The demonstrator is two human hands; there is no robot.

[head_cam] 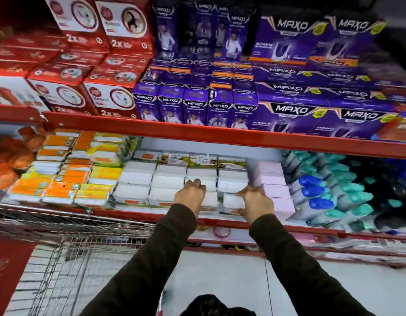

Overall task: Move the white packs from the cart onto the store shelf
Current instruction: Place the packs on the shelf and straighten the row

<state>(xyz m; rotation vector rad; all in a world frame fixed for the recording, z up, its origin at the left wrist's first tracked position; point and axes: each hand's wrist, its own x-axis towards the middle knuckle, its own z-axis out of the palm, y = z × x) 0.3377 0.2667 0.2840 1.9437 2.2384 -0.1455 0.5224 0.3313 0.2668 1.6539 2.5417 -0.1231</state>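
- White packs point(168, 179) fill the store shelf point(220, 135) in roughly four blurred columns.
- Right hand point(256, 202) fingers grip one front pack point(232, 200).
- Left hand point(191, 193) curls on another.
- One cart point(67, 226) stands left.

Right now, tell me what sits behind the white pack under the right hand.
Behind the white pack at the right hand, more white packs run back to green-labelled ones. The shelf's back wall shows; the rear rows are hidden.

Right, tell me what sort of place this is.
Most likely a supermarket aisle: red shelves stacked with boxed Maxo goods, a wire shopping cart below, and white packs being set in rows.
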